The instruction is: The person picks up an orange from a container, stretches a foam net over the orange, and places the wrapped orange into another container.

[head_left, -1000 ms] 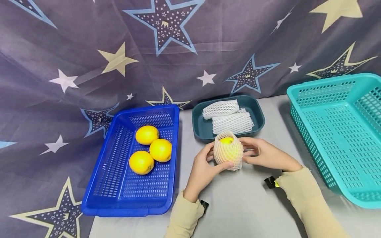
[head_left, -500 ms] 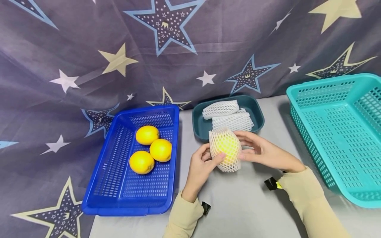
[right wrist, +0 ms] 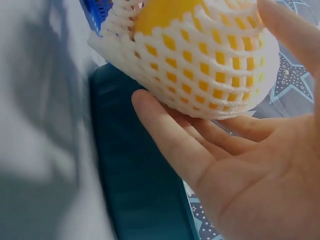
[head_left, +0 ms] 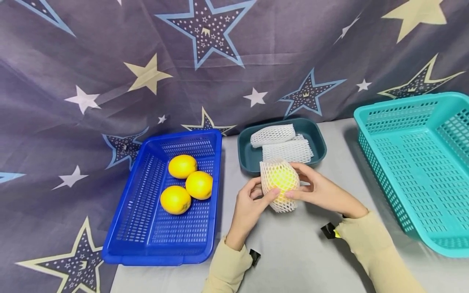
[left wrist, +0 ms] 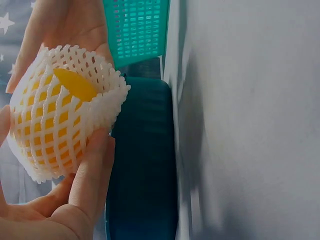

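A yellow-orange fruit that looks like an orange (left wrist: 75, 85) sits inside a white foam net sleeve (head_left: 280, 179), held up in front of the dark teal tray. My left hand (head_left: 249, 205) grips its left side, thumb across the front and fingers behind. From the right, my right hand (head_left: 324, 191) holds it too, its thumb on the near face close to the left thumb. Bare peel shows at the sleeve's open end in both wrist views. In the right wrist view, the fingers (right wrist: 170, 137) lie along the underside of the net.
The dark teal tray (head_left: 246, 156) behind the hands holds foam net sleeves (head_left: 287, 150). At left stands a blue basket (head_left: 124, 259) with three oranges (head_left: 176, 200). A turquoise basket (head_left: 399, 195) is at right on the grey tabletop (head_left: 293, 260). A star-patterned cloth (head_left: 220, 81) hangs behind.
The wrapped orange has turned, so its bare top no longer faces the head camera and netting covers that side. The right thumb has shifted left onto the front; the left hand is nearly still.
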`<state>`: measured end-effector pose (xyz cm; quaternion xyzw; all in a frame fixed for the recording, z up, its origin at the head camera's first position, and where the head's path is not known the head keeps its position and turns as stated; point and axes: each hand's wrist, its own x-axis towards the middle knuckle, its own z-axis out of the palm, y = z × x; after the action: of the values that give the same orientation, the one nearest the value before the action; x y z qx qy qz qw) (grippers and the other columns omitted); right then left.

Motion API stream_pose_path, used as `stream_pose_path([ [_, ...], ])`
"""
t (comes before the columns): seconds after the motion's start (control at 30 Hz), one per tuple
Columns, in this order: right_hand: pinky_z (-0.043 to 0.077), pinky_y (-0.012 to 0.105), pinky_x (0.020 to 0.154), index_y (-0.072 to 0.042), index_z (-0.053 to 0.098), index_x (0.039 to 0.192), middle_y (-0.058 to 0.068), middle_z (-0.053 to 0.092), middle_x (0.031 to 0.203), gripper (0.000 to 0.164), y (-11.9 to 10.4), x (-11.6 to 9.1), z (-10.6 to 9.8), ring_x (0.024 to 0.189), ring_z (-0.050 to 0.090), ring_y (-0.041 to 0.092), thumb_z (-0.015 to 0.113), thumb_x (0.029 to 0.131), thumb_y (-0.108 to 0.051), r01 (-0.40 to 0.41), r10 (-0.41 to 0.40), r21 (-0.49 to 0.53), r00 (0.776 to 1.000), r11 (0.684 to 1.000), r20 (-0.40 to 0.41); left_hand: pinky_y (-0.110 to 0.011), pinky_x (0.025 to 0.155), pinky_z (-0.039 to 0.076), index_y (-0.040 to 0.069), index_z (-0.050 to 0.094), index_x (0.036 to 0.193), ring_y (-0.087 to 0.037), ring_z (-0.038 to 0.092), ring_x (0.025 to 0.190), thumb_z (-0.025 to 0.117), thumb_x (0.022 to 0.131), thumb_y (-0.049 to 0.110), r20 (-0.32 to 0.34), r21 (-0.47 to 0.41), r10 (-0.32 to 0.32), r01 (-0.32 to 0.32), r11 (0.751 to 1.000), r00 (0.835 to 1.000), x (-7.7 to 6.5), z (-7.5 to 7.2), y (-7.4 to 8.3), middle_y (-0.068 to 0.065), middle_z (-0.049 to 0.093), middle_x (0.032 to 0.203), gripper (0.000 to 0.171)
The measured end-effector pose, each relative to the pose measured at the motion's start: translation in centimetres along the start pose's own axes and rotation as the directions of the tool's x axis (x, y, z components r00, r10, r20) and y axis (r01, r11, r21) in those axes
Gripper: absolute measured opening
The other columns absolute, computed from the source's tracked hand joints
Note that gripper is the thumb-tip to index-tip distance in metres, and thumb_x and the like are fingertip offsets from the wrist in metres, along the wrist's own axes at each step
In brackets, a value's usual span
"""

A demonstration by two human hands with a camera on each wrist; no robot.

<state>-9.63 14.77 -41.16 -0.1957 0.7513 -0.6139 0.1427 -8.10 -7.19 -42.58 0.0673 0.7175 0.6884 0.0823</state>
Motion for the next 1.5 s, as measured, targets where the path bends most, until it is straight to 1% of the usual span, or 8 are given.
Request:
stream_pose_path([
  [0.17, 0.054, 0.030, 0.095, -0.013, 0.037, 0.147, 0.008, 0.043, 0.145, 0.069, -0.1, 0.2, -0.1, 0.131, 0.046, 0.033, 0.075, 0.089, -0.016, 0.014, -0.014, -0.005, 1.000, 1.000, 0.004, -0.029, 0.080, 0.059, 0.008, 0.060, 0.129, -0.019, 0.071, 0.093, 0.076, 0.089, 0.024, -0.002, 0.010, 0.003, -0.002, 1.000, 1.000, 0.1, 0.0, 0.2, -0.014, 0.073, 0.103, 0.046],
  [0.4, 0.054, 0.037, 0.096, -0.012, 0.037, 0.147, 0.008, 0.043, 0.145, 0.068, 0.0, 0.3, -0.1, 0.131, 0.046, 0.033, 0.074, 0.090, -0.016, 0.022, -0.022, 0.011, 1.000, 1.000, 0.011, -0.028, 0.079, 0.059, 0.009, 0.060, 0.129, -0.019, 0.071, 0.093, 0.076, 0.089, 0.026, -0.016, 0.030, -0.006, 0.006, 1.000, 1.000, 0.1, 0.0, 0.3, -0.013, 0.073, 0.103, 0.047],
  [0.73, 0.055, 0.030, 0.093, -0.011, 0.038, 0.147, 0.009, 0.044, 0.144, 0.067, 0.0, 0.2, 0.2, 0.130, 0.048, 0.032, 0.074, 0.090, -0.016, 0.023, -0.023, 0.018, 1.000, 1.000, 0.012, -0.026, 0.079, 0.058, 0.009, 0.060, 0.129, -0.018, 0.071, 0.094, 0.076, 0.089, 0.026, -0.025, 0.039, -0.029, 0.029, 0.999, 0.999, -0.3, 0.0, 0.2, -0.013, 0.073, 0.105, 0.046],
  [0.9, 0.056, 0.029, 0.090, -0.010, 0.043, 0.144, 0.009, 0.049, 0.140, 0.067, -0.2, 0.1, 0.1, 0.124, 0.052, 0.030, 0.077, 0.087, -0.016, 0.027, -0.027, -0.011, 0.999, 1.000, -0.032, -0.026, 0.079, 0.058, 0.007, 0.060, 0.129, -0.018, 0.070, 0.096, 0.076, 0.089, 0.026, -0.020, 0.028, -0.021, 0.021, 0.999, 1.000, -0.2, 0.2, 0.3, -0.013, 0.072, 0.107, 0.047],
  [1.1, 0.057, 0.027, 0.086, -0.007, 0.047, 0.142, 0.009, 0.053, 0.136, 0.068, -0.1, -0.1, 0.1, 0.118, 0.056, 0.026, 0.081, 0.083, -0.013, 0.025, -0.028, -0.038, 0.996, 0.999, -0.087, -0.026, 0.078, 0.058, 0.013, 0.061, 0.129, -0.017, 0.070, 0.096, 0.078, 0.087, 0.028, -0.025, 0.051, -0.040, 0.042, 0.998, 0.999, -0.4, 0.3, 0.6, -0.010, 0.073, 0.107, 0.048],
  [1.17, 0.058, 0.027, 0.084, -0.005, 0.047, 0.142, 0.011, 0.053, 0.135, 0.068, -0.1, -0.2, 0.2, 0.115, 0.057, 0.027, 0.081, 0.083, -0.012, 0.040, -0.047, -0.062, 0.993, 0.997, -0.104, -0.025, 0.077, 0.057, 0.014, 0.060, 0.130, -0.016, 0.070, 0.097, 0.078, 0.087, 0.028, -0.025, 0.058, -0.041, 0.042, 0.997, 0.999, -0.4, 0.5, 0.8, -0.009, 0.073, 0.107, 0.049],
  [1.33, 0.058, 0.032, 0.085, -0.004, 0.046, 0.143, 0.011, 0.056, 0.132, 0.068, -0.7, -0.5, 0.1, 0.107, 0.061, 0.025, 0.079, 0.084, -0.012, 0.051, -0.081, -0.194, 0.985, 0.980, -0.151, -0.027, 0.079, 0.058, 0.013, 0.058, 0.132, -0.017, 0.069, 0.100, 0.076, 0.089, 0.029, 0.007, 0.039, -0.035, 0.035, 0.999, 0.999, -0.4, 1.1, 1.2, -0.010, 0.071, 0.112, 0.049],
  [1.5, 0.057, 0.037, 0.088, -0.007, 0.043, 0.146, 0.009, 0.056, 0.133, 0.071, -2.1, -1.0, -0.3, 0.106, 0.060, 0.023, 0.078, 0.086, -0.021, 0.012, -0.059, -0.282, 0.986, 0.959, -0.157, -0.029, 0.082, 0.059, 0.011, 0.056, 0.131, -0.018, 0.069, 0.103, 0.073, 0.091, 0.031, 0.025, -0.007, -0.021, 0.021, 1.000, 0.999, -0.1, 1.7, 1.4, -0.011, 0.070, 0.115, 0.048],
])
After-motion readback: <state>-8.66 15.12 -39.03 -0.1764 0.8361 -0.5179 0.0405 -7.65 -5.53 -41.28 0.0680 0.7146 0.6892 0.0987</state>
